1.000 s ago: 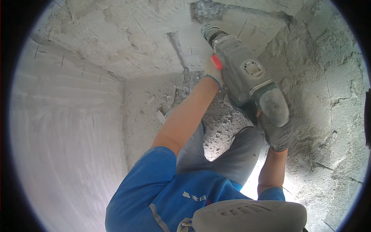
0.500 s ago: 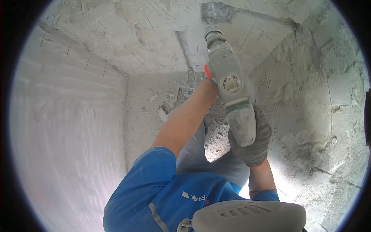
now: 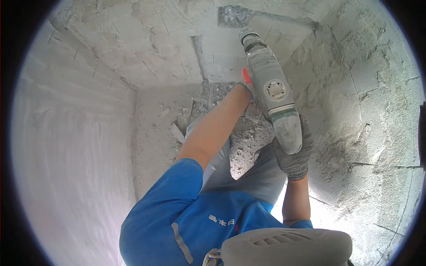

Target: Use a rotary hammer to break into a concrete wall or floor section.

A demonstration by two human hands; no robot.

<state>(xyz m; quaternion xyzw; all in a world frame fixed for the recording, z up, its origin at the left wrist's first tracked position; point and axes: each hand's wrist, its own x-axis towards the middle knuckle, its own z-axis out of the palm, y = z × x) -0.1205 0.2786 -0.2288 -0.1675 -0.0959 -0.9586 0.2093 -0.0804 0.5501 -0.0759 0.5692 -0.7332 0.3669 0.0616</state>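
A dusty grey rotary hammer [image 3: 271, 84] points away from me, its front end up against the far wall below a chiselled hollow [image 3: 234, 17]. My right hand [image 3: 296, 155], in a grey knitted glove, wraps round its rear handle. Farther forward, my left hand [image 3: 249, 90] holds the tool from its left side, close to a red part [image 3: 246, 75]. Most of that hand is hidden behind the tool body, with only the wrist and a bit of glove showing. Any bit at the tool's front cannot be made out.
A chased groove [image 3: 199, 55] runs down the far wall; another [image 3: 284, 20] leads right from the hollow. Rubble [image 3: 244, 137] covers the floor between my legs. A smooth pale wall [image 3: 71, 168] stands left, a rough one [image 3: 355, 111] right. A grey ridged object [image 3: 286, 246] fills the bottom edge.
The view has shifted, so the walls appear farther left. Against the far wall, the rotary hammer's front end has moved right, away from the hollow. Both hands keep their hold.
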